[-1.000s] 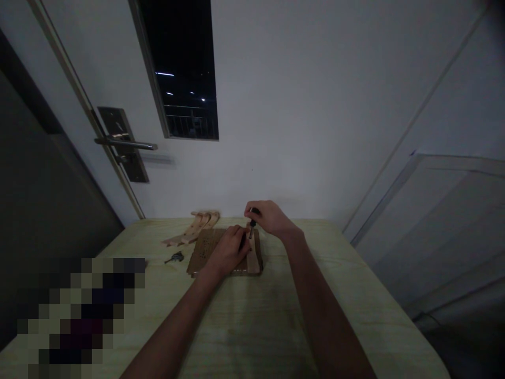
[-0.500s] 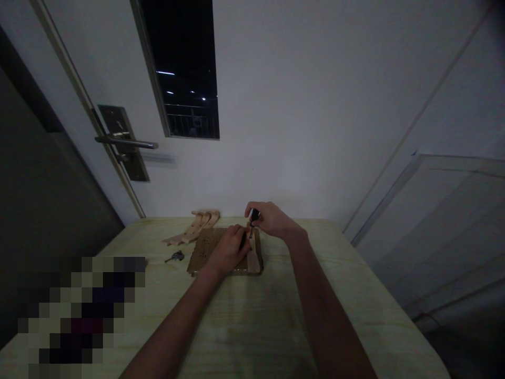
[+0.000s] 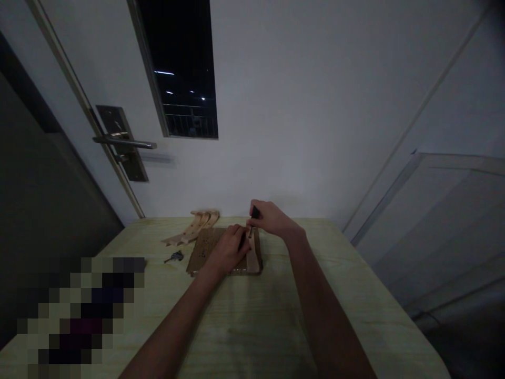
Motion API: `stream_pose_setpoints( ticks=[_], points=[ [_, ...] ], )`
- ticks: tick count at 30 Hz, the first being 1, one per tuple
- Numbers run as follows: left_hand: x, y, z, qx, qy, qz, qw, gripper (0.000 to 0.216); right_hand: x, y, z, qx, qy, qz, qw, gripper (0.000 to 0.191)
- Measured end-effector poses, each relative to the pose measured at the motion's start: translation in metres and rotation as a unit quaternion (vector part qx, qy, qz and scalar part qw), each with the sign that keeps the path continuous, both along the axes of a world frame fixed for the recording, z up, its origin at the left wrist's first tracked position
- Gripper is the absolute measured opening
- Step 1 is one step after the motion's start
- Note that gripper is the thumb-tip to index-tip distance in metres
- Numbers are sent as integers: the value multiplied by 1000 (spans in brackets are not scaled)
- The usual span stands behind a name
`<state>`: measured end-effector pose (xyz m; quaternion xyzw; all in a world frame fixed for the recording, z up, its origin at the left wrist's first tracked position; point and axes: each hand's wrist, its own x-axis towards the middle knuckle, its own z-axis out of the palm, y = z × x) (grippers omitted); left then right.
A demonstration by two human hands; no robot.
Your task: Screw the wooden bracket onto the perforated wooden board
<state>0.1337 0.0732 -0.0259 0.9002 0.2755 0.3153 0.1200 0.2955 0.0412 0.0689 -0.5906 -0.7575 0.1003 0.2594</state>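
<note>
My right hand is closed around the black handle of a screwdriver. The tool points down, its shaft meeting the upper part of a pale, curved wooden piece. That piece lies along the right side of a brown cardboard slab. With curled fingers, my left hand rests over the slab and grips the wooden piece at its left edge; its fingertips are partly hidden. Whether a screw sits under the screwdriver's tip is too small to tell.
Several similar wooden pieces lie behind the slab to the left. A small dark metal cluster, perhaps screws or keys, is left of the slab on the wooden table. A door with a handle rises right behind the table. The lower left is pixelated.
My right hand has turned a little on the screwdriver, its fingers now wrapped differently about the handle. The left hand and the wooden piece stay in place.
</note>
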Motion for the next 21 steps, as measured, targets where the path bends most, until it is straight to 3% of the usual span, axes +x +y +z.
stream_pose_setpoints(
  ticks=[3, 11, 18, 21],
  points=[
    [0, 0, 1, -5, 0, 2, 1000, 22, -1, -2, 0, -10, 5, -3, 1000, 14],
    [1, -3, 5, -17, -10, 5, 1000, 18, -5, -11, 3, -28, -21, 8, 999, 35],
    [1, -2, 4, -20, 10, 2, 1000, 17, -7, -8, 6, 3, -13, 28, 1000, 17],
    [1, -2, 4, -14, 6, 4, 1000, 16, -6, -7, 6, 3, 6, 26, 1000, 19]
  ],
)
